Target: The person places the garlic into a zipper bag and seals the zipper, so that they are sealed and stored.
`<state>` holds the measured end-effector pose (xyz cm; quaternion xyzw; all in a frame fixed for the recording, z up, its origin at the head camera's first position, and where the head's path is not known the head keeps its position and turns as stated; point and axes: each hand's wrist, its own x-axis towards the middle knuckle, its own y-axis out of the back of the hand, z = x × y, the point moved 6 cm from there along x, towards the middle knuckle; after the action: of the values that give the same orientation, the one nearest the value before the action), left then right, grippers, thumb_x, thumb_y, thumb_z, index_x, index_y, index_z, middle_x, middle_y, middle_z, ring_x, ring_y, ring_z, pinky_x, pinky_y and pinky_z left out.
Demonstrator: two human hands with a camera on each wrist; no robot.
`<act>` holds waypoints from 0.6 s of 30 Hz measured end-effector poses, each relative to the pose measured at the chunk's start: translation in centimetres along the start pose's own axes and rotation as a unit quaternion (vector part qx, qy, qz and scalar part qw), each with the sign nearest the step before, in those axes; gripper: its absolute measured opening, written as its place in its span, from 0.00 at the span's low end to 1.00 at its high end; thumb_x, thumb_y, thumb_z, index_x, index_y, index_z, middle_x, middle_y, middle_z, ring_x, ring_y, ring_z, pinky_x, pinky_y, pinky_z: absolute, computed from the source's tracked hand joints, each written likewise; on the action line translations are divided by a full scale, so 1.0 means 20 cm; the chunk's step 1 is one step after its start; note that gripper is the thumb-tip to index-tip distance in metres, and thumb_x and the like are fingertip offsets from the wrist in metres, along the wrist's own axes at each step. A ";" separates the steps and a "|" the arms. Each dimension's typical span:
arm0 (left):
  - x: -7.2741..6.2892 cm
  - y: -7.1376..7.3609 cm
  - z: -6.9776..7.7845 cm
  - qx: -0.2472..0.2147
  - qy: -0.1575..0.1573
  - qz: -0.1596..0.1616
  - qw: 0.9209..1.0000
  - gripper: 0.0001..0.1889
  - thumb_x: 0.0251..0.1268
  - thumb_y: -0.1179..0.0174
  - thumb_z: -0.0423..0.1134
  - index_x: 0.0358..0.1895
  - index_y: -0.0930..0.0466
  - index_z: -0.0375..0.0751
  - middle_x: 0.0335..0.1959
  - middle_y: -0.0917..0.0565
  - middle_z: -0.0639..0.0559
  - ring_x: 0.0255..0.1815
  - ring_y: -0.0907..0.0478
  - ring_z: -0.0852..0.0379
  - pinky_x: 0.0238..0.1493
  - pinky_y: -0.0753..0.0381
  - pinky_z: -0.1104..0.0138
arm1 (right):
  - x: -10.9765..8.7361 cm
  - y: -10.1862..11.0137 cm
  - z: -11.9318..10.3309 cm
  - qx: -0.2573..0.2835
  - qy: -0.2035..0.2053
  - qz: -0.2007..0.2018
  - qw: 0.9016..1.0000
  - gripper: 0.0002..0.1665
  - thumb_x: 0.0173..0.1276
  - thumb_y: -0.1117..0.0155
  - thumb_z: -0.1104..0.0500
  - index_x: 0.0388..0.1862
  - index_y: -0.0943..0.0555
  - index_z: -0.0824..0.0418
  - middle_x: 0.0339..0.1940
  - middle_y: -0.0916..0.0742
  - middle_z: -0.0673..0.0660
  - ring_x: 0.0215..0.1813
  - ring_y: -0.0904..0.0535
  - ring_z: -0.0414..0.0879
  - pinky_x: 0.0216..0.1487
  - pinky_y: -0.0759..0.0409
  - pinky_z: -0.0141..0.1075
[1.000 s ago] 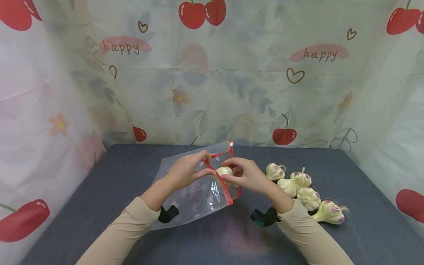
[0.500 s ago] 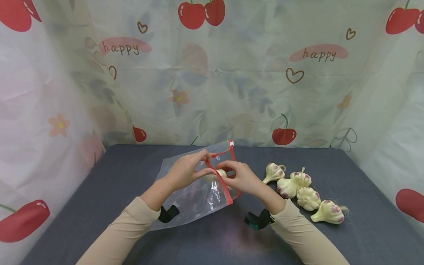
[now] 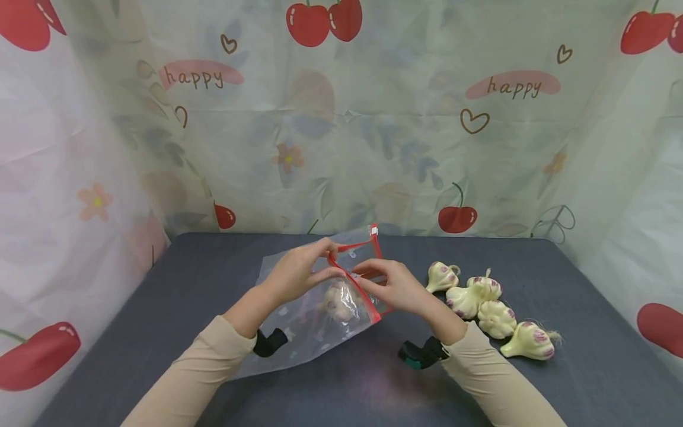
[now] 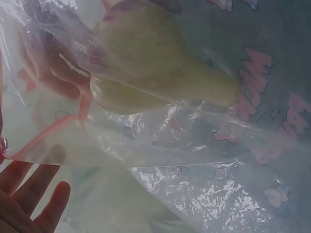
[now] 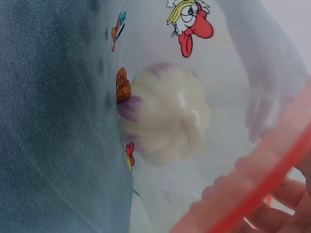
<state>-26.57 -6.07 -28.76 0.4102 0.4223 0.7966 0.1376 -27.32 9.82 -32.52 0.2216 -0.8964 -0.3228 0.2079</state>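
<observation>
A clear zip bag [image 3: 290, 350] with a red-edged mouth lies tilted on the table, its mouth facing right. My left hand [image 3: 293, 270] pinches the near red rim between thumb and fingers and keeps the mouth apart. Inside the bag, below the rim, is a garlic bulb [image 3: 340, 302], pale with purple streaks; through the plastic the same garlic bulb [image 5: 167, 116] shows in the right wrist view. At the mouth, my right hand [image 3: 400, 287] has its fingertips just within the opening. Its fingers are loosely bent, apart from the bulb, with nothing seen between them.
Several more garlic bulbs [image 3: 497, 319] lie in a cluster on the dark table [image 3: 592, 356], right of the bag and beside my right forearm. A patterned cloth [image 3: 395, 148] hangs behind the table and along both sides.
The garlic bulb that my right hand held at the bag's mouth has gone inside and slid down to the lower left. My right fingers have let go of it. My left hand stays on the rim.
</observation>
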 end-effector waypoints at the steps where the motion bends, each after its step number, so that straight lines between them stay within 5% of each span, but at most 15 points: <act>1: 0.00 0.00 0.00 0.000 0.003 -0.002 1.000 0.16 0.53 0.33 0.42 0.39 0.30 0.43 0.34 0.19 0.53 0.45 0.17 0.53 0.34 0.22 0.66 | 0.00 0.01 0.00 0.002 0.000 0.002 1.000 0.16 0.67 0.40 0.57 0.51 0.21 0.62 0.49 0.15 0.58 0.50 0.18 0.51 0.49 0.18 0.41; 18: 0.00 -0.01 -0.02 -0.002 0.022 -0.014 1.000 0.16 0.54 0.34 0.44 0.39 0.30 0.45 0.36 0.16 0.53 0.45 0.16 0.54 0.31 0.27 0.70 | -0.09 0.11 0.04 0.009 -0.003 0.026 1.000 0.15 0.65 0.38 0.57 0.49 0.20 0.60 0.46 0.14 0.59 0.47 0.17 0.48 0.47 0.18 0.37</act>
<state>-26.91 -6.29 -29.09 0.3863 0.4292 0.8044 0.1397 -26.79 12.61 -31.98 0.1990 -0.9052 -0.3103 0.2114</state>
